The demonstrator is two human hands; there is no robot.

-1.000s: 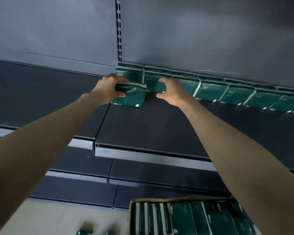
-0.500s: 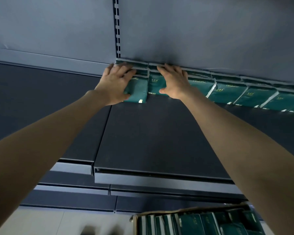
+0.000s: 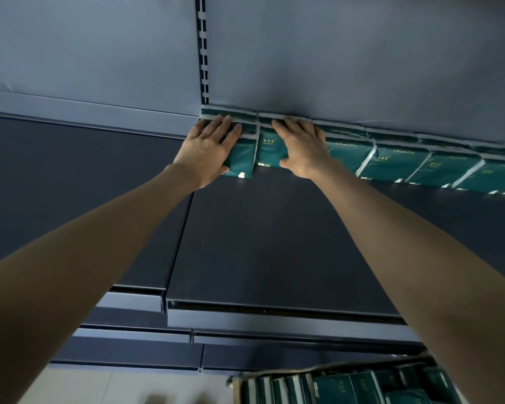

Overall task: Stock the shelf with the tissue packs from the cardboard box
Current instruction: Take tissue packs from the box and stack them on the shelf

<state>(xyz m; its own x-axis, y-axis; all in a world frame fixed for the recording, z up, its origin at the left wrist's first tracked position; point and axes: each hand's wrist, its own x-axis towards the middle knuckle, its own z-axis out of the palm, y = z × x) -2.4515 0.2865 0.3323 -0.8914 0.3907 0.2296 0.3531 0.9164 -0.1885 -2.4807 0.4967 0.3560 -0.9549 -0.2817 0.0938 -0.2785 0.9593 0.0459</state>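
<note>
The left hand point(image 3: 207, 150) has gone from gripping the end tissue pack point(image 3: 242, 163) to pressing it flat. Nearest, the cardboard box point(image 3: 274, 378) holds many more (much left, I judge) — farther, beneath straight, barely spread fingers point(image 3: 225, 128), the row point(image 3: 420, 166) runs on past the right hand point(image 3: 302, 147) at the back of the shelf point(image 3: 274, 243).

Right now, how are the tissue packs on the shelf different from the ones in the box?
The shelf packs sit in a long row against the back wall; the box packs are crammed together in the cardboard box. The left hand and right hand press flat on two shelf packs; nothing touches the box packs. Both kinds are dark green with white edges.
</note>
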